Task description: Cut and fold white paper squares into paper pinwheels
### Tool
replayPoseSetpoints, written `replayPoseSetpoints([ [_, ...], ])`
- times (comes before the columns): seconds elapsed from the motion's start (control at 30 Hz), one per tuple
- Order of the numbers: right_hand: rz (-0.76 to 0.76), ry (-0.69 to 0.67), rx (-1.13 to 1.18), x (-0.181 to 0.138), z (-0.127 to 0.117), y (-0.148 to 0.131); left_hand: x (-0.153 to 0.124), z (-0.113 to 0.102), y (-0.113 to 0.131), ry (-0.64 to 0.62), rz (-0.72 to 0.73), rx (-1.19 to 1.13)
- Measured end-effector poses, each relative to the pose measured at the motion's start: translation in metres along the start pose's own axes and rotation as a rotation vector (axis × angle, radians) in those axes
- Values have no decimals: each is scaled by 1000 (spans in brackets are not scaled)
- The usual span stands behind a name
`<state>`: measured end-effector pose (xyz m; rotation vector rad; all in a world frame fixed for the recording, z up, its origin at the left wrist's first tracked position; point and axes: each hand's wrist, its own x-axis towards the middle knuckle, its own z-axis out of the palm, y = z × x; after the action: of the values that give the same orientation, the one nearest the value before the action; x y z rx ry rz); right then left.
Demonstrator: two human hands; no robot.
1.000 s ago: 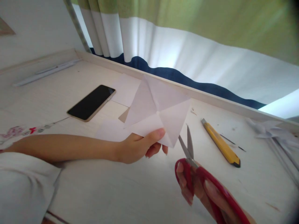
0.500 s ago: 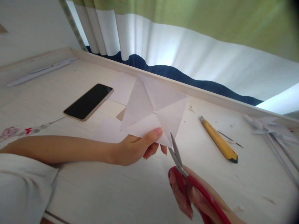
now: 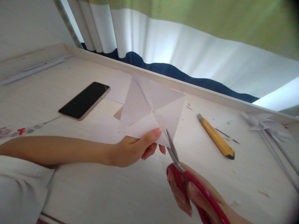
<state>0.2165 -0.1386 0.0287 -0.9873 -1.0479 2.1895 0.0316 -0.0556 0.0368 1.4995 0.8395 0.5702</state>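
"Where was the thin white four-cornered sheet of paper (image 3: 144, 93) as you worked?"

"In front of you, in your bare left hand (image 3: 130, 152), over the pale wooden bench (image 3: 130, 193). You pinched its near edge, thumb on top and fingers curled underneath. Whether its far edge touched the bench, I couldn't tell."

"And your right hand (image 3: 193, 193)?"

"It gripped the red-handled metal scissors (image 3: 179, 167), fingers through the loops. Their long axis ran from low on your right up and leftward, away from you, points toward the sheet."

"Which of your hands was nearer the corner that counted?"

"Your left, though the blades in your right met it. The near right corner stuck out just past your left fingers. Your blades stood slightly apart there: one lay over the paper, the other seemed to pass under, its tip hidden."

"Were your blades in line with anything?"

"Roughly with the faint diagonal from that corner to the small dark mark (image 3: 153, 111) at the sheet's middle. The upper tip lay short of that mark and just beside your left thumb, so I judged the thumb the thing to watch."

"And beyond?"

"A yellow plastic cutter (image 3: 216, 135) lay to your right, well apart from the sheet."
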Motion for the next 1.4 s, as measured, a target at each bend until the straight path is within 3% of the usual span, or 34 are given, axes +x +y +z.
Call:
replayPoseSetpoints([
  [1.4, 37, 61, 78, 0, 3, -1, 0, 1, -6, -15, 103, 63],
])
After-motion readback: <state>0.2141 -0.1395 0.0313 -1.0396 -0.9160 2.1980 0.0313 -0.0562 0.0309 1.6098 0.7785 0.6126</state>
